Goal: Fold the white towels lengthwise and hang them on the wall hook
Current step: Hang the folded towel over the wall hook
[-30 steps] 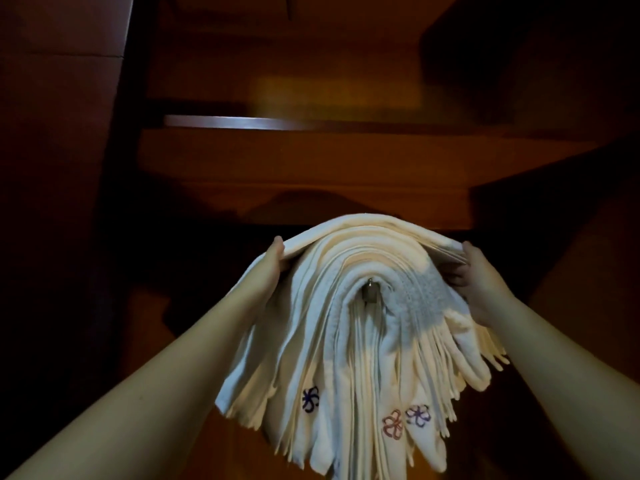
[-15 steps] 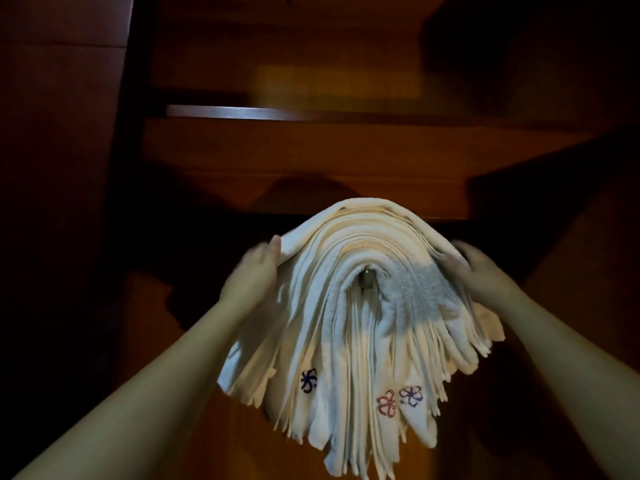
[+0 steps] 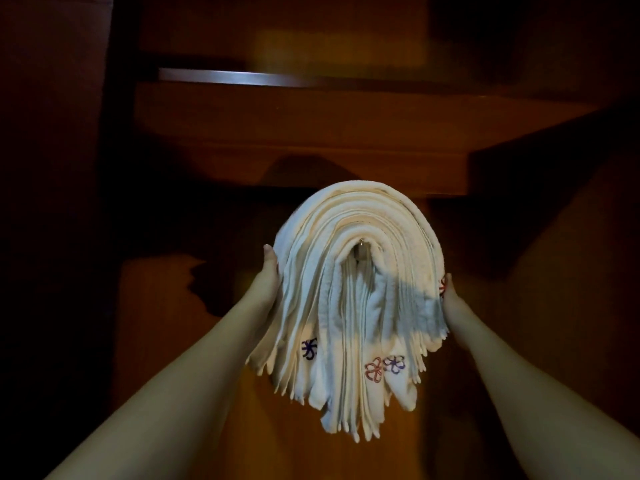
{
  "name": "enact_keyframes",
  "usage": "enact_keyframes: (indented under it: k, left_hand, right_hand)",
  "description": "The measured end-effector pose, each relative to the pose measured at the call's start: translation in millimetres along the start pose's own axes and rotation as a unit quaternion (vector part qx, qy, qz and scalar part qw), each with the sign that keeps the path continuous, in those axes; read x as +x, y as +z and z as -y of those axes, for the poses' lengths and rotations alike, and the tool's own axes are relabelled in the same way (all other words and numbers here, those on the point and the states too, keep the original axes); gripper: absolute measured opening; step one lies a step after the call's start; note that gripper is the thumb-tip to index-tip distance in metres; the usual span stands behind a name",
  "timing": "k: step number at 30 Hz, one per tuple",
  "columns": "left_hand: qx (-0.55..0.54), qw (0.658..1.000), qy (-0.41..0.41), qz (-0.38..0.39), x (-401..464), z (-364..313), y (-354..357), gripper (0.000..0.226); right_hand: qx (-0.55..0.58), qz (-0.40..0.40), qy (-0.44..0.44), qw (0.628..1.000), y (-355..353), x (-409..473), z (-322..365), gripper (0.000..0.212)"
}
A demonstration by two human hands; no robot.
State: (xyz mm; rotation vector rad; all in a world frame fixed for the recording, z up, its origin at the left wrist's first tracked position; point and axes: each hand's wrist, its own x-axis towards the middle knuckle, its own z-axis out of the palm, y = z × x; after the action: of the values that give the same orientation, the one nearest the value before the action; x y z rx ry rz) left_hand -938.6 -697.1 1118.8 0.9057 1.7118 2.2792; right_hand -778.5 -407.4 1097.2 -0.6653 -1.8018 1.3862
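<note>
A thick stack of white towels (image 3: 349,299) hangs draped over a small metal wall hook (image 3: 361,252), whose tip shows in the hollow under the fold. Small embroidered flowers in blue, red and purple mark the hanging ends. My left hand (image 3: 267,277) presses flat against the stack's left side, with the thumb up. My right hand (image 3: 452,297) cups the right side, its fingers hidden behind the cloth. Both hands squeeze the stack from the sides.
The hook is fixed to a dark wooden panel (image 3: 159,341). A wooden shelf or ledge (image 3: 311,133) juts out above the towels, with a shiny strip (image 3: 235,77) along its upper edge. The surroundings are dim, with deep shadow at the left and right.
Both hands have slid down from the top of the stack to its sides. The outer layers now lie closer in, and the bundle looks narrower and rounder.
</note>
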Motion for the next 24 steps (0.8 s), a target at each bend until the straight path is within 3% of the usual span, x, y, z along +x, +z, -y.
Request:
enact_keyframes:
  k: [4, 7, 9, 10, 12, 14, 16, 19, 24]
  left_hand:
    - [-0.028, 0.999, -0.017, -0.026, -3.8, 2.6, -2.2, 0.069]
    - [-0.019, 0.998, -0.033, -0.047, -12.2, -1.1, -10.8, 0.085]
    - [0.095, 0.988, -0.040, -0.116, -24.9, -5.2, -17.5, 0.100]
    - [0.170, 0.973, -0.021, -0.154, -34.8, -6.7, -19.9, 0.098]
    - [0.252, 0.944, 0.124, -0.174, -59.9, -9.7, -17.4, 0.073]
    - [0.284, 0.913, 0.255, -0.143, -90.0, -11.2, -9.8, 0.052]
    - [0.294, 0.907, 0.292, -0.079, -116.1, -2.3, -1.7, 0.040]
    - [0.358, 0.904, 0.225, 0.063, -152.8, 27.2, 9.9, 0.034]
    - [0.458, 0.844, 0.108, 0.257, -222.4, 105.0, 36.2, 0.023]
  right_hand:
    - [-0.022, -0.036, 0.019, 0.999, -4.8, -3.4, 4.3, 0.082]
    - [-0.058, -0.122, 0.045, 0.990, -11.8, -17.1, 9.7, 0.087]
    - [-0.098, -0.170, 0.052, 0.979, -17.1, -34.7, 11.4, 0.078]
    - [-0.117, -0.177, 0.048, 0.976, -20.4, -45.4, 11.8, 0.069]
    - [-0.152, -0.177, 0.033, 0.972, -28.8, -66.0, 9.5, 0.053]
    - [-0.177, -0.171, 0.017, 0.969, -34.5, -94.2, 3.6, 0.047]
    - [-0.208, -0.173, -0.001, 0.963, -34.5, -132.3, -4.1, 0.042]
    - [-0.296, -0.131, -0.026, 0.946, -30.4, -201.2, -22.4, 0.032]
    - [-0.386, -0.014, 0.005, 0.923, -51.6, -313.0, -89.0, 0.031]
